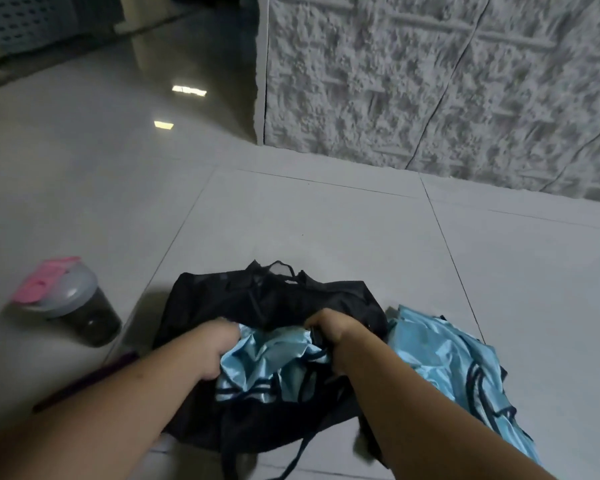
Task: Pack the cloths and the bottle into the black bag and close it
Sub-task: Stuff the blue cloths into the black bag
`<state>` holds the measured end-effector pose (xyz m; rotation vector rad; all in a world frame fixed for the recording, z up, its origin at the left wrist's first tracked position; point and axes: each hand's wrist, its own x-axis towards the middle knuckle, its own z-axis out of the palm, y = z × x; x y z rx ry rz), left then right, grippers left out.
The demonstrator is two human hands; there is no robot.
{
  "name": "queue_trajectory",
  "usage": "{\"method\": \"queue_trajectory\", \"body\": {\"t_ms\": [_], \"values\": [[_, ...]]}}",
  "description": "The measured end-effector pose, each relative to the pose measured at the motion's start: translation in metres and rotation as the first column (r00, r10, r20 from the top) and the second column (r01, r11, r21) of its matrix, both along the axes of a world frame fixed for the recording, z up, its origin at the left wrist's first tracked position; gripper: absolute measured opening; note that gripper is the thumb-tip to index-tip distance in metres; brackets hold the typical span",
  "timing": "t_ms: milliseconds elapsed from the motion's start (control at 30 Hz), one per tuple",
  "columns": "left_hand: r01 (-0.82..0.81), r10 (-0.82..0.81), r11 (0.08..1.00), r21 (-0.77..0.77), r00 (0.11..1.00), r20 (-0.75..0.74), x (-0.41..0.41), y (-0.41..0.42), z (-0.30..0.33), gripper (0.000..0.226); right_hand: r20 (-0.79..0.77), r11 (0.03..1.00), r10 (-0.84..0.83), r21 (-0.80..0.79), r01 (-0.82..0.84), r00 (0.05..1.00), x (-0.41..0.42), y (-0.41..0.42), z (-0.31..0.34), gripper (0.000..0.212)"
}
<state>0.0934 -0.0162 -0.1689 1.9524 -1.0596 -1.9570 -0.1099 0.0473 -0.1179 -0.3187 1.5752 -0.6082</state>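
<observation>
While both forearms reach forward, left hand [219, 348] and right hand [329, 329] fingers curled, gripping black bag [274, 299].

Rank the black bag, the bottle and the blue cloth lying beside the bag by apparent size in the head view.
1. black bag
2. blue cloth, partly hidden by the arm
3. bottle

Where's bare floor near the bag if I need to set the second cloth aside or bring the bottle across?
Free: the tiled floor between the black bag and the textured wall, and the strip between the pink-lidded bottle and the bag. Crowded: the bag mouth, where the left hand and right hand press in a blue cloth; the second blue cloth abuts the bag's right side.
</observation>
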Motion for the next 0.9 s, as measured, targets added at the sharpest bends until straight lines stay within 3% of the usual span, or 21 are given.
{"method": "queue_trajectory", "body": {"t_ms": [100, 167, 233, 367, 433, 500, 600, 700, 800, 833, 900], "values": [[-0.197, 0.190, 0.980, -0.025, 0.968, -0.166, -0.013, 0.001, 0.011, 0.070, -0.026, 0.999, 0.036, 0.037, -0.035, 0.999, -0.008, -0.001, -0.009, 0.032], [-0.182, 0.168, 0.982, -0.043, 0.960, -0.224, -0.014, 0.005, 0.011, 0.073, -0.106, 0.978, 0.189, 0.109, -0.177, 0.976, -0.010, -0.001, -0.017, 0.016], [-0.130, 0.112, 0.986, -0.108, 0.982, -0.152, -0.011, 0.008, 0.004, 0.070, -0.219, 0.961, 0.249, 0.173, -0.214, 0.943, -0.010, -0.004, -0.024, 0.012], [0.015, -0.027, 0.996, -0.091, 0.991, -0.131, -0.007, 0.012, 0.001, 0.070, -0.461, 0.995, -0.054, -0.100, 0.009, 0.886, -0.004, -0.018, -0.038, 0.011], [0.032, -0.053, 0.987, -0.158, 0.990, -0.130, -0.009, 0.014, 0.001, 0.090, -0.546, 0.987, -0.054, -0.159, -0.039, 0.836, 0.000, -0.019, -0.041, 0.017], [0.064, -0.071, 0.947, -0.315, 0.997, -0.010, -0.010, 0.014, -0.002, 0.096, -0.657, 0.979, 0.081, -0.090, -0.184, 0.750, 0.000, -0.018, -0.043, 0.017], [0.112, -0.016, 0.885, -0.451, 0.977, 0.210, -0.007, 0.012, -0.011, 0.091, -0.766, 0.866, 0.446, 0.240, -0.438, 0.463, -0.005, -0.012, -0.040, 0.030], [0.249, -0.050, 0.837, -0.488, 0.922, 0.385, -0.008, 0.014, -0.019, 0.086, -0.795, 0.762, 0.550, 0.351, -0.544, 0.257, -0.008, -0.006, -0.042, 0.035], [0.546, -0.097, 0.620, -0.564, 0.766, 0.635, -0.010, 0.022, -0.027, 0.067, -0.918, 0.733, 0.387, 0.249, -0.633, 0.088, 0.005, 0.001, -0.043, 0.032], [0.649, -0.118, 0.533, -0.543, 0.693, 0.712, -0.008, 0.024, -0.029, 0.062, -0.924, 0.680, 0.378, 0.238, -0.694, 0.053, 0.011, 0.005, -0.045, 0.040], [0.802, -0.202, 0.435, -0.409, 0.530, 0.824, -0.009, 0.030, -0.035, 0.057, -0.847, 0.527, 0.532, 0.340, -0.779, -0.010, 0.013, 0.015, -0.052, 0.062]]}}
